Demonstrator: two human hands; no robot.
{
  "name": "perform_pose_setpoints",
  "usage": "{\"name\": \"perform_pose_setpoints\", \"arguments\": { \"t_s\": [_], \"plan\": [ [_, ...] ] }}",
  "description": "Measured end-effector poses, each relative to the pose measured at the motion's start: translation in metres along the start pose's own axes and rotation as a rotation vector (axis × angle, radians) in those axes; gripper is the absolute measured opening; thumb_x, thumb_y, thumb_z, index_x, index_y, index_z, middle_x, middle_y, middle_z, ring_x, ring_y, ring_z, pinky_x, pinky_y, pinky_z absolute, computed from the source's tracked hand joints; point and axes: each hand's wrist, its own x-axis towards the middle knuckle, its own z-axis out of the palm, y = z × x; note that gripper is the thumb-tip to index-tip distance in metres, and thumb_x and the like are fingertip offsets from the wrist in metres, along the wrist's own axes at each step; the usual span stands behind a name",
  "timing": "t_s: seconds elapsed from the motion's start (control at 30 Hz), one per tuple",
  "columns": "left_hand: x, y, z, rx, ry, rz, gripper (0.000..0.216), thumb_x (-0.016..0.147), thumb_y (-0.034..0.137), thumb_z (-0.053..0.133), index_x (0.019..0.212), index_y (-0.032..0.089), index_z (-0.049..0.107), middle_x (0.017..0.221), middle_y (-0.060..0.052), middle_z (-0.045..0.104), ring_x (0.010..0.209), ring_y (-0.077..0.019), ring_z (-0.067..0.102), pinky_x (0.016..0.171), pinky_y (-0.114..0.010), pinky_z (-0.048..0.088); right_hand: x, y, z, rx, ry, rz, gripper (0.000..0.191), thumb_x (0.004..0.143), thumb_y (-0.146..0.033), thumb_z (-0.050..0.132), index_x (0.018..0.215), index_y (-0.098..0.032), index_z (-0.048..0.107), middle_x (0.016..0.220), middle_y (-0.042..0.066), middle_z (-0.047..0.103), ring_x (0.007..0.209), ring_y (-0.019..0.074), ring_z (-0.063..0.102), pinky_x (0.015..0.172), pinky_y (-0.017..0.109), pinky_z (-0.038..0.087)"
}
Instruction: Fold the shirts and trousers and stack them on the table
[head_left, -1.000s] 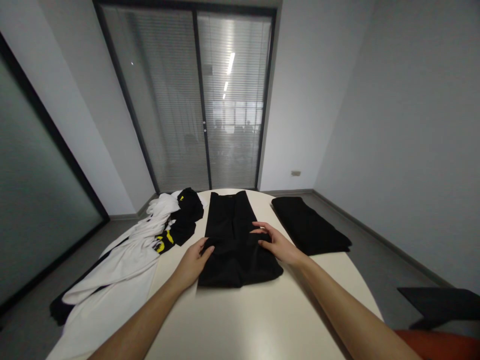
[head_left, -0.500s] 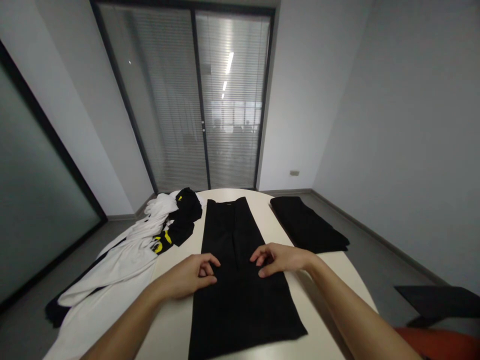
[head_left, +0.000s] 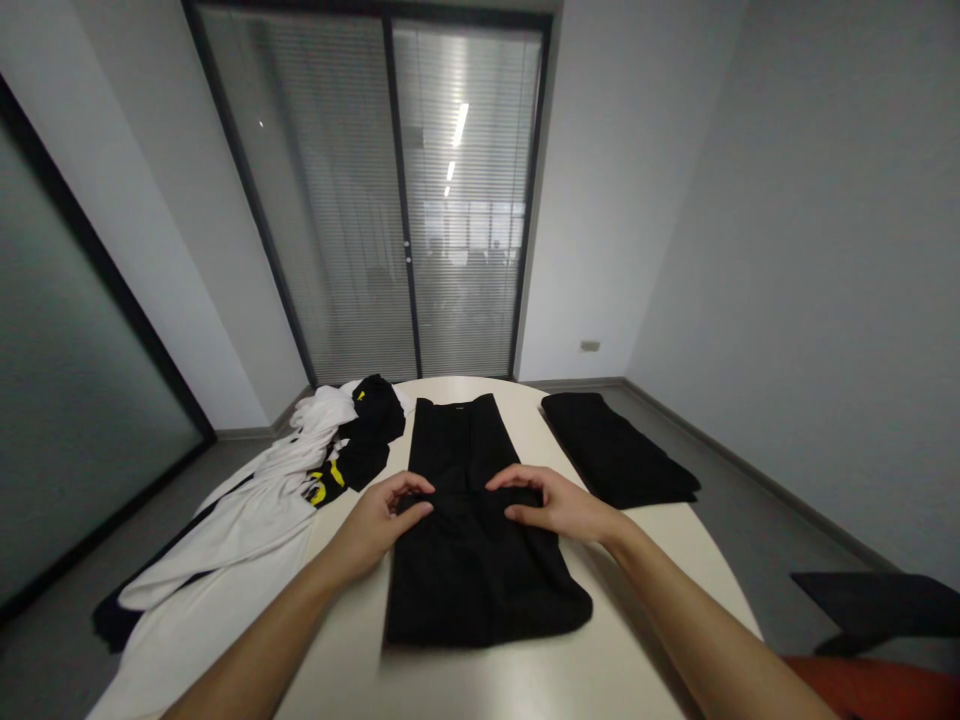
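A long black garment (head_left: 480, 585) with a waistband and a small label at its far end lies lengthwise before me; skirt or trousers, I cannot tell. Its near part is doubled over, and a cross edge runs between my hands. My left hand (head_left: 386, 525) grips that edge on the left, thumb and fingers closed on the cloth. On the right, my right hand (head_left: 559, 505) pinches the same layer, fingers curled over it. Both hands are at about the middle of the garment's length.
A folded black garment (head_left: 615, 450) rests at the table's right. White clothing (head_left: 255, 510) and black clothing with yellow marks (head_left: 367, 435) are heaped along the left. The pale table (head_left: 450, 690) has a rounded edge. A chair with a red seat (head_left: 870, 685) stands at lower right.
Both hands have moved slightly away from me, carrying cloth with them. The garment's near end is drawn up and doubled, so its near edge lies farther from me.
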Motion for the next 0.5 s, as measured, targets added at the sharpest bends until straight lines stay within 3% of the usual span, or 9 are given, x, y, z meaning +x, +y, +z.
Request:
{"name": "perform_pose_setpoints", "arguments": {
  "t_s": [0.13, 0.37, 0.5],
  "plan": [
    [0.000, -0.002, 0.005, 0.072, 0.008, 0.009, 0.022, 0.088, 0.034, 0.060, 0.104, 0.020, 0.067, 0.106, -0.006, 0.069, 0.102, -0.0230, 0.062, 0.091, -0.034, 0.046, 0.005, 0.021, 0.001, 0.031, 0.080, 0.024, 0.042, 0.086, -0.032, 0.070, 0.125, -0.022, 0.060, 0.116, 0.007, 0.068, 0.112, 0.0217, 0.063, 0.101, 0.037, 0.046],
    [-0.001, -0.010, 0.016, -0.035, -0.117, -0.053, 0.038, 0.077, 0.027, 0.073, 0.114, 0.020, 0.065, 0.115, -0.008, 0.070, 0.111, -0.0247, 0.062, 0.100, -0.037, 0.044, 0.008, 0.026, 0.005, -0.148, 0.068, -0.023, 0.022, 0.089, -0.032, 0.066, 0.107, -0.020, 0.069, 0.109, 0.006, 0.070, 0.106, 0.0208, 0.064, 0.098, 0.036, 0.046],
    [0.000, -0.014, 0.022, -0.055, -0.152, -0.101, 0.028, 0.079, 0.027, 0.071, 0.105, 0.019, 0.068, 0.110, -0.008, 0.072, 0.107, -0.0254, 0.065, 0.097, -0.037, 0.045, 0.010, 0.029, 0.011, -0.216, 0.074, 0.003, 0.032, 0.081, -0.035, 0.076, 0.108, -0.020, 0.070, 0.104, 0.005, 0.070, 0.099, 0.0207, 0.065, 0.092, 0.033, 0.048]
  ]
}}
